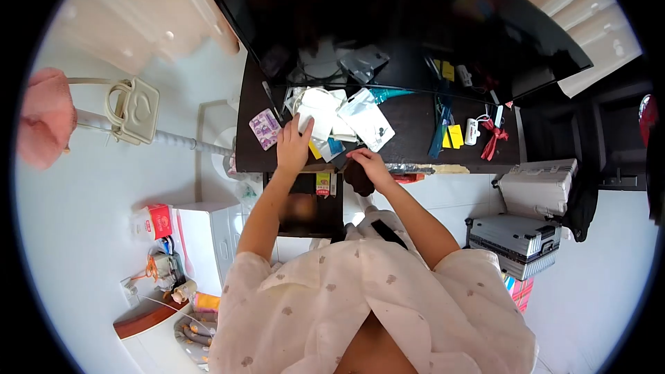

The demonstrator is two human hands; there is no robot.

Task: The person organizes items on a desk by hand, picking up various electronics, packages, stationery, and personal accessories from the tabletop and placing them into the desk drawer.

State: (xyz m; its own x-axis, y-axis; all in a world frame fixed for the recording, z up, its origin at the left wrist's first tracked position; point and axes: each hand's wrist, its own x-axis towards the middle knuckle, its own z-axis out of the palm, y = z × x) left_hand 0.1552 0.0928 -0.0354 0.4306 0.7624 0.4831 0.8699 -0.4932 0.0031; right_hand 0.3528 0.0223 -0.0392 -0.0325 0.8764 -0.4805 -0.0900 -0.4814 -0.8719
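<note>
My left hand [294,145] lies with fingers stretched out on the near left part of a pile of white packets and papers [318,107] on the dark desk. Just left of it is a purple-and-white patterned packet [264,129]. At the desk's front edge my right hand [372,168] is closed on a dark brown, soft-looking bundle [358,180], which hangs below the edge. Between the hands lie a small blue card [335,147] and a bit of yellow. A flat white packet with small dark marks [370,125] rests just beyond my right hand.
A large black screen [402,21] stands along the back of the desk [415,114]. Towards the right lie dark blue straps [439,128], yellow notes [453,136], a white device [472,131] and a red ribbon [494,140]. An open drawer [312,218] sits below; silver suitcases [516,235] stand right.
</note>
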